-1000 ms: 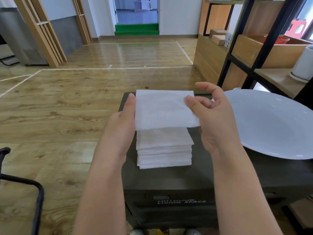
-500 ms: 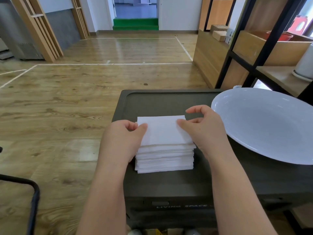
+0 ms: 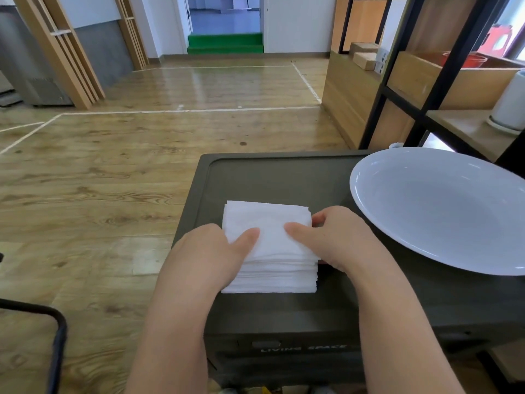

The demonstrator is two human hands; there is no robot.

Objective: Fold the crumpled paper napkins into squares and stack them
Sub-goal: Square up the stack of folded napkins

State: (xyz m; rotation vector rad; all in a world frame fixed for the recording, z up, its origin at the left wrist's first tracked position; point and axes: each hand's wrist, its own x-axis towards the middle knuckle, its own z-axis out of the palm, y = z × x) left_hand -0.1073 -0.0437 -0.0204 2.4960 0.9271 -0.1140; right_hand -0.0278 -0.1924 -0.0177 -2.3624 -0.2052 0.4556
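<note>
The stack of napkins (image 3: 270,251) sat mid-counter (image 3: 284,177) — bare dark surface beyond it, raised rim around. Left hand (image 3: 210,251) and right hand (image 3: 338,240) gripped its sides, thumbs pressing on top. The white plate (image 3: 443,206) just right held nothing.

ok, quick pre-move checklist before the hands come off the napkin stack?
1. Top napkin lies flat on the napkin stack: ok.
2. Stack edges aligned: not ok, the far right edge looks slightly ragged.
3. Left hand and right hand each have a thumb pressing on top, fingers at the sides: ok.
4. Stack sits fully on the dark box lid, away from its edges: ok.
5. White plate apart from the stack: ok, though the right hand is close to its rim.
6. More crumpled napkins left to fold: cannot tell, none in view.
</note>
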